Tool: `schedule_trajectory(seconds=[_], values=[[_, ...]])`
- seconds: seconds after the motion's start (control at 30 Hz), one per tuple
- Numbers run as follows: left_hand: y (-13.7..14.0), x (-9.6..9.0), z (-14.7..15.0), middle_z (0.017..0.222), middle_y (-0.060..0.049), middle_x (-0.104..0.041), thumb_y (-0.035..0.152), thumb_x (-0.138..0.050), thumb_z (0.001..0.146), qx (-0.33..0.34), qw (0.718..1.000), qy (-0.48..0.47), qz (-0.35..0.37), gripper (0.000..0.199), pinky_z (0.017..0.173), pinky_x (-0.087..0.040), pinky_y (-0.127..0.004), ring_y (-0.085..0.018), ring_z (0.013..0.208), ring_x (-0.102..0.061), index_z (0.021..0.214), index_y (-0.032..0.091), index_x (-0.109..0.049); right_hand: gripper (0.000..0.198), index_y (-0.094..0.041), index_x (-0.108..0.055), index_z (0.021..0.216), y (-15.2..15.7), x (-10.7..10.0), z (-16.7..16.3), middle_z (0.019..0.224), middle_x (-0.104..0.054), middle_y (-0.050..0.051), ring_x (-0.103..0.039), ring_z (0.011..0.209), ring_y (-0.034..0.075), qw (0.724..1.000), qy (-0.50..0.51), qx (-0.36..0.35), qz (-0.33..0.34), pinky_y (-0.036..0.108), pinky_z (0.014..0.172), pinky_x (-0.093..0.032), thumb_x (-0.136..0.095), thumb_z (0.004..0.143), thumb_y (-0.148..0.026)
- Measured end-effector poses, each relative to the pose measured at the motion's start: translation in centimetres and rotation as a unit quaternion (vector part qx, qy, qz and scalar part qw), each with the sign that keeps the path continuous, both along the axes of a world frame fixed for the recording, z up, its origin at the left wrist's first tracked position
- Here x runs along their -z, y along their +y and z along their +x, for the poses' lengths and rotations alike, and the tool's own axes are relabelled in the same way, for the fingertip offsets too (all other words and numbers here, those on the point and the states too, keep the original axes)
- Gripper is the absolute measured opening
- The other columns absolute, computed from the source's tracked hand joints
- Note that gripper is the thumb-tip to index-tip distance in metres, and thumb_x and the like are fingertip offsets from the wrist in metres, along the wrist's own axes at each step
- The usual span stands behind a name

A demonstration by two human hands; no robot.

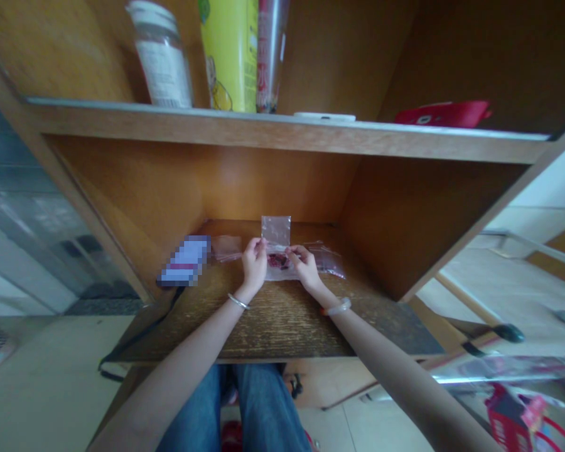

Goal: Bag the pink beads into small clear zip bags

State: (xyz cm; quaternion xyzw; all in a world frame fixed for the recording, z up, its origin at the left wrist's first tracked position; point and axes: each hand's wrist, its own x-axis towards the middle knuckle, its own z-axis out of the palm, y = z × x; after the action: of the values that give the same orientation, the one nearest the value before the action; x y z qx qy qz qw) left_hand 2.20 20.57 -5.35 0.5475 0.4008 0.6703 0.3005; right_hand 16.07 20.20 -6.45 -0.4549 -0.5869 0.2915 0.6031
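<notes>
My left hand (254,265) is closed, its thumb and fingers pinching the left edge of a small clear plastic bag (275,230). On the right edge of that bag, my right hand (305,265) is closed in a similar pinch. The bag stands up from the fingers toward the back of the desk. Just below the fingertips, dark red contents (279,261) show through clear plastic; whether this is the same bag or another one beneath I cannot tell. More flat clear bags (226,247) lie to the left, and a pile of clear bags (327,260) is beside my right hand.
A phone-like device (184,261), blurred out, rests at the left with a dark strap (145,333) trailing over the wooden desktop (282,326). The shelf (282,135) above holds a white-lidded jar (162,69), a yellow container (230,56), a tall can (269,56) and a red object (445,115).
</notes>
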Motion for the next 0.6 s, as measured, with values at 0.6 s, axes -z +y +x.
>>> schedule_trajectory(seconds=[0.6], values=[[0.44,0.83,0.32,0.084,-0.005,-0.063,0.04,-0.05,0.087,0.015,0.999,0.052,-0.002,0.023,0.075,-0.048,-0.028,-0.016,0.082,-0.062,0.088,0.018,-0.054,0.025,-0.019,-0.064,0.077,1.0,0.78,0.81,0.081,-0.063,0.004,-0.057,0.079,0.019,0.997,0.037,0.065,0.025,0.034,0.08,-0.044,-0.06,0.073,-0.043]])
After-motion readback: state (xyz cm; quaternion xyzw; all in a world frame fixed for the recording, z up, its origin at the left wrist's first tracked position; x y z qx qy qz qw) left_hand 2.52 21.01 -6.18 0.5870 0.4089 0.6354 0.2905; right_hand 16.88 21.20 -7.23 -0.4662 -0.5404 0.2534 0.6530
